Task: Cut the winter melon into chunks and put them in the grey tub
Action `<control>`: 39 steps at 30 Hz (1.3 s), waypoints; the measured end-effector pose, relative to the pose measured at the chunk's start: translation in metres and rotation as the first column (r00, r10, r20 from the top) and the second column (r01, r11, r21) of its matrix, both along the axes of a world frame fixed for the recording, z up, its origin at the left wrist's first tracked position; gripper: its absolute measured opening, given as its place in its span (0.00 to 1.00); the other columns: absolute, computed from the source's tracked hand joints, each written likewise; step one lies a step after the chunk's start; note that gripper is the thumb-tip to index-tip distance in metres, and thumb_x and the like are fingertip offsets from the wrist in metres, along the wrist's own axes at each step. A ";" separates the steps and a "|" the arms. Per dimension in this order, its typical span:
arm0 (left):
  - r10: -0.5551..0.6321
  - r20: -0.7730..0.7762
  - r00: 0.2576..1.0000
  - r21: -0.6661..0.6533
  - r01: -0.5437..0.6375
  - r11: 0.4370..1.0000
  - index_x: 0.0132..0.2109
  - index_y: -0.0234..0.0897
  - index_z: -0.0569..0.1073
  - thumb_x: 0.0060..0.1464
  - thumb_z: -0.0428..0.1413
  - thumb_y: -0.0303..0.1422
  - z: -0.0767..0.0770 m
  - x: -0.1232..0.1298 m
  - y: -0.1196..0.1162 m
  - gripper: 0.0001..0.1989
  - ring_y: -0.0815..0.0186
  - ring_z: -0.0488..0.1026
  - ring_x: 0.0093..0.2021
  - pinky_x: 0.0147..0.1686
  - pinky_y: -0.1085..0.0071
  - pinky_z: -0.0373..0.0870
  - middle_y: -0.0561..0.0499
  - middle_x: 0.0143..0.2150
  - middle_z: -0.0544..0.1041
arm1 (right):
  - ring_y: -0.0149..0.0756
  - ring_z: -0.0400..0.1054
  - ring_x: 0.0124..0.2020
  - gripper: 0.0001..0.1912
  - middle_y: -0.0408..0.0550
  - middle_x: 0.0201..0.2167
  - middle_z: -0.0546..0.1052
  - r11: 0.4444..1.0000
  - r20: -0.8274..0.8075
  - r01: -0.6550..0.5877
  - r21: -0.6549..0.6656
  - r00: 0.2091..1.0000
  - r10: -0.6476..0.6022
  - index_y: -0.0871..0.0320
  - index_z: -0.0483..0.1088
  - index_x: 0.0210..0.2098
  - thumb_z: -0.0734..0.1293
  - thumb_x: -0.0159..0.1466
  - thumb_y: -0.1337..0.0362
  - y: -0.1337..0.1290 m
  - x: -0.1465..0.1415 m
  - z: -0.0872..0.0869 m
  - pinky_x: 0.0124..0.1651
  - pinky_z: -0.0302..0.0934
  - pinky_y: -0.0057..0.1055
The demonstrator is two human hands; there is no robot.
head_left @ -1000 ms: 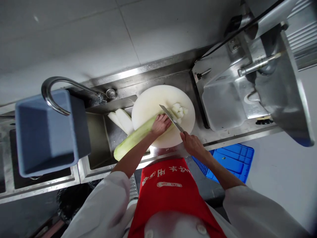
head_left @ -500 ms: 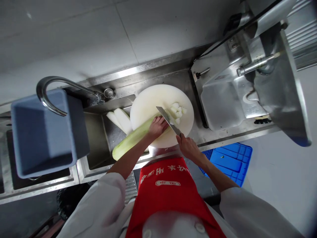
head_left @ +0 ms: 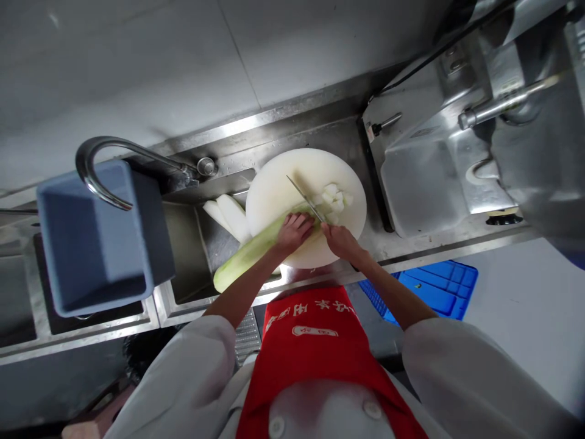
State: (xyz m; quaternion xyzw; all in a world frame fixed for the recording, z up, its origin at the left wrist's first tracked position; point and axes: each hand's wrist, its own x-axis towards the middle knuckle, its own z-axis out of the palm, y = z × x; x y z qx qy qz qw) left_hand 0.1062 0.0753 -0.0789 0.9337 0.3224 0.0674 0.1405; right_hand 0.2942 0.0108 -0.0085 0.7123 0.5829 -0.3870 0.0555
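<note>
My right hand (head_left: 342,242) is closed round the handle of a kitchen knife (head_left: 305,196), whose blade points up and left across the end of a long pale green gourd (head_left: 249,251). Fingers curled, my left hand (head_left: 295,233) presses that gourd down on a round white cutting board (head_left: 278,174), just left of the blade. The gourd's far end sticks out past the board over the sink. Small white cut chunks (head_left: 335,198) lie in a pile on the board, right of the knife.
Long white peeled pieces (head_left: 231,216) rest in the sink (head_left: 185,244) beside the board. A blue-grey bin (head_left: 155,238) and a curved tap (head_left: 105,143) are on the left. To the right stands a metal slicing machine (head_left: 423,183). A blue plastic crate (head_left: 439,283) is below the counter.
The knife has turned so its blade is now seen nearly edge-on, and my right hand has moved up closer to my left. The whole view has shifted slightly.
</note>
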 end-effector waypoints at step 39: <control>-0.034 0.128 0.991 0.027 0.031 0.999 0.51 0.38 0.79 0.72 0.48 0.38 -0.006 -0.003 0.000 0.16 0.58 0.72 0.52 0.53 0.59 0.67 0.44 0.52 0.78 | 0.42 0.77 0.39 0.27 0.63 0.39 0.80 1.000 0.113 0.006 -0.009 0.994 -0.005 0.63 0.73 0.47 0.49 0.79 0.53 -0.038 -0.014 0.006 0.45 0.61 0.32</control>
